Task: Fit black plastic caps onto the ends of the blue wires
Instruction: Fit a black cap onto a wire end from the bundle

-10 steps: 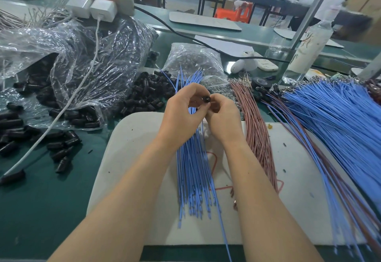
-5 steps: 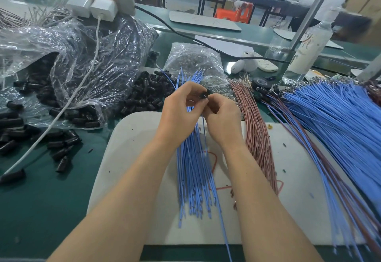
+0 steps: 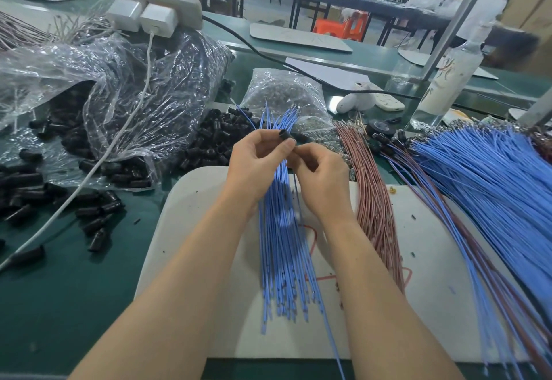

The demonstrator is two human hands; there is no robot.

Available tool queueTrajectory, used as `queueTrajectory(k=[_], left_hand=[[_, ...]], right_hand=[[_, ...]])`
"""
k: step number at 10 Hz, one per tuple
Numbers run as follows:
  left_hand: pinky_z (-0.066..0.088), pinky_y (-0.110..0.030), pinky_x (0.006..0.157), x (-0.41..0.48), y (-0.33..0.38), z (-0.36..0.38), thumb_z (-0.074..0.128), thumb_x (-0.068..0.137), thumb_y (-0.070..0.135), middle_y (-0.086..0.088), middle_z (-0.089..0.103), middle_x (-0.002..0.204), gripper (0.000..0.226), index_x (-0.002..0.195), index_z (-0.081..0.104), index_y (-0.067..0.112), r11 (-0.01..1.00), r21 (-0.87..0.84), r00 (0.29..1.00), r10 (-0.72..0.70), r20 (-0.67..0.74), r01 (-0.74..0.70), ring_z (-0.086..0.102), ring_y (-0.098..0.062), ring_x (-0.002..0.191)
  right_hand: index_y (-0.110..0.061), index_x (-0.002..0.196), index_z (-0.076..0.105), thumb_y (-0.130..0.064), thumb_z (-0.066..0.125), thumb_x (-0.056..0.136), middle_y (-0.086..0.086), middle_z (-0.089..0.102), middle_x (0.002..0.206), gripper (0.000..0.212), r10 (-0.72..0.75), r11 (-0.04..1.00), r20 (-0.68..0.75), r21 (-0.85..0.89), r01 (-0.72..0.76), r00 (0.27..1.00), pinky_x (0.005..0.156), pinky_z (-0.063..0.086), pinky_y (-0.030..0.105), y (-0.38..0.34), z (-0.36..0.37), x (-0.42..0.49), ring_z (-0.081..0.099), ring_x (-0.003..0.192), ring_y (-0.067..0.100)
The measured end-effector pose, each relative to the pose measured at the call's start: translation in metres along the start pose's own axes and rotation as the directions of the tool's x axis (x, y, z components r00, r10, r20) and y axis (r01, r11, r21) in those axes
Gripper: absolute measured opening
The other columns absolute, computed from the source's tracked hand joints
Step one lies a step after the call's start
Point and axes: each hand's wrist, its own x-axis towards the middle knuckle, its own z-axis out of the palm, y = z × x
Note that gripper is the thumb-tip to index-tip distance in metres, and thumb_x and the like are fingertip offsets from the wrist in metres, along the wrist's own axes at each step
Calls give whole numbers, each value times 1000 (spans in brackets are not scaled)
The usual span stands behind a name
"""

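At the desk [image 3: 59,290], one cap goes on among hundreds. My left hand [image 3: 254,164] has its grip closed on a black cap [image 3: 285,134], pinched at the fingertips above the white mat [image 3: 191,230]. My right hand [image 3: 319,182] is just beside it, its grip closed in a pinch on what I take to be a single blue wire [image 3: 295,191].

I judge the job to be early. The bundle of blue wires [image 3: 280,245] on the mat under my hands shows bare far tips, a much larger fan of blue wires [image 3: 478,176] waits on the right, and loose caps [image 3: 215,140] are heaped beside a split plastic bag [image 3: 134,96].

My fingers hide the point where wire meets cap, so I cannot tell whether the end is seated. Dark ends at the head of the right-hand fan may be capped wires, but they are too blurred to confirm. That fan runs out of frame, and the bag's contents are only partly visible.
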Motion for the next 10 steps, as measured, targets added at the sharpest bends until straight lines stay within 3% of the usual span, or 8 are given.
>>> queueTrajectory(k=[2,4,5,7,8,9,10], left_hand=[[47,-27,86,1,-2,0,62,89,6,1,60,85,22,109,60,-3,999,41,1000,-3,0,3,56,-6,78],[47,-32,89,4,-3,-1,62,88,7,-7,62,92,27,112,60,-4,999,5,999,-45,-9,45,57,-10,81],[47,-25,82,1,-1,0,63,88,8,-3,61,86,26,111,60,-5,999,-26,999,-41,8,42,56,-8,77],[47,-15,71,2,-4,0,61,89,6,2,60,77,22,107,59,-7,1000,-6,1000,-29,4,29,55,-3,70],[49,-16,76,5,-5,0,60,90,6,0,63,87,25,113,59,-2,1000,-1,1000,-10,-13,10,59,-2,76],[49,-18,80,5,-6,-1,61,90,7,-4,64,94,25,114,59,0,1000,5,1000,12,-1,-12,60,-3,81],[48,-16,77,3,-6,1,61,89,5,0,62,87,24,112,59,-3,999,30,1000,29,8,-30,58,-2,77]], right_hand=[[-8,91,72,-14,64,89,2,70,77,10,-44,998,13,-54,45,999,73,51,32,1,1,-1,66,74,17],[-10,87,72,-13,65,89,-8,63,69,8,-61,998,-2,-24,61,998,63,45,15,2,3,-2,58,63,5],[-10,89,72,-12,63,90,-6,65,71,10,-67,997,-1,-30,67,998,62,43,11,1,3,-2,57,62,3],[-10,94,71,-14,62,91,2,72,82,10,27,995,19,94,-29,999,77,55,35,0,4,-1,68,79,16],[-11,93,67,-16,68,87,6,71,86,8,125,975,92,171,-139,988,83,54,44,2,2,3,68,84,21],[-13,84,65,-15,69,86,8,69,81,5,115,977,88,170,-129,989,81,53,48,2,2,3,67,83,27],[-17,78,65,-15,68,87,8,69,77,9,97,978,52,178,-105,994,78,53,50,0,2,3,67,80,29]])
